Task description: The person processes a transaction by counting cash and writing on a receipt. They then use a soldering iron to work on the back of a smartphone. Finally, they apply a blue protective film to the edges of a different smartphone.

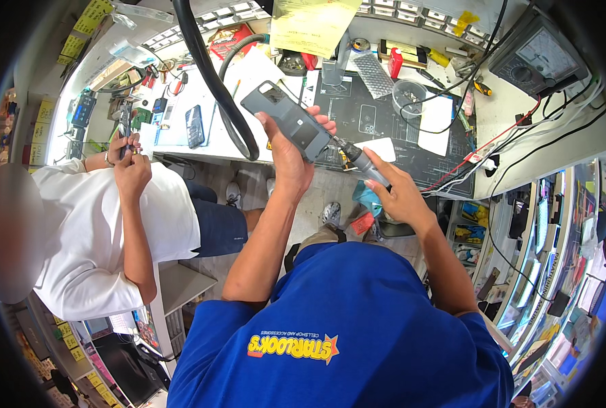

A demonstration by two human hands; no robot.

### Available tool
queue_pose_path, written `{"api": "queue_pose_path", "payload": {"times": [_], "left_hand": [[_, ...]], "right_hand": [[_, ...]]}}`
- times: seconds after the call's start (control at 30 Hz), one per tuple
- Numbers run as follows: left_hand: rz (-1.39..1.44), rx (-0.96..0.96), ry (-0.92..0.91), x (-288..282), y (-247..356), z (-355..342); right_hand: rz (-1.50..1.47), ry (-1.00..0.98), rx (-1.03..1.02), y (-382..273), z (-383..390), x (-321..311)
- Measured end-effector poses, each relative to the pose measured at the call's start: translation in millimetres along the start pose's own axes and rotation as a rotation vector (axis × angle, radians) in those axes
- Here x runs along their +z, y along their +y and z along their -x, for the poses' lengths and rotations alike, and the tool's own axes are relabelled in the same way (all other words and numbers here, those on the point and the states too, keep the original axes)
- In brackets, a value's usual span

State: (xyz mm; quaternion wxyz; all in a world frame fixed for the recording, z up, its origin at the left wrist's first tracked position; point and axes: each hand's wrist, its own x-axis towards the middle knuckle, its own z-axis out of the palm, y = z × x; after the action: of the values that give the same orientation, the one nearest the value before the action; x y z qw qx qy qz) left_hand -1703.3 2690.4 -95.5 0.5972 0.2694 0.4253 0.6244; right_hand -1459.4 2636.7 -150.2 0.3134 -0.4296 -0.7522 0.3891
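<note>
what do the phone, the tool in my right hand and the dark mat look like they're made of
Phone: dark grey, probably plastic, perhaps coated metal; it looks mostly matte, with little glare.

Tool: the grey barrel looks smooth, and its soft sheen would fit either plastic or metal.

Mat: likely rubber or soft plastic; it is flat and dark with pale printed lines.

My blue shirt (pixel 384 299) bears yellow and white lettering (pixel 290 347); ahead of the shirt, a yellow sheet (pixel 313 26) carries handwriting; far left of the shirt, yellow labels (pixel 93 18) carry dark writing
</note>
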Motion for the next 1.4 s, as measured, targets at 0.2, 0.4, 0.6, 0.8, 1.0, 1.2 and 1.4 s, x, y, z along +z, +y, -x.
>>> {"api": "queue_pose_path", "payload": {"times": [0.2,0.4,0.6,0.8,1.0,1.2,1.4], "left_hand": [[-0.018,-0.038,-0.021,-4,-2,-2],[-0.020,-0.062,-0.049,-4,-2,2],[-0.190,-0.064,-0.131,-12,-1,8],[-0.176,-0.048,-0.178,-10,2,13],[-0.123,-0.060,-0.185,-8,1,13],[-0.117,-0.077,-0.197,-6,3,13],[-0.059,-0.105,-0.206,-10,-1,13]], "right_hand": [[0.048,-0.065,0.065,-9,-13,-9],[0.039,-0.090,0.114,-12,-23,-11],[0.042,-0.085,0.106,-13,-25,-12],[0.007,-0.083,0.114,-11,-24,-13],[-0.029,-0.056,0.095,-10,-23,-12],[0.013,-0.012,0.012,-2,-24,-13],[-0.064,-0.038,0.116,-7,-24,-13]]}}
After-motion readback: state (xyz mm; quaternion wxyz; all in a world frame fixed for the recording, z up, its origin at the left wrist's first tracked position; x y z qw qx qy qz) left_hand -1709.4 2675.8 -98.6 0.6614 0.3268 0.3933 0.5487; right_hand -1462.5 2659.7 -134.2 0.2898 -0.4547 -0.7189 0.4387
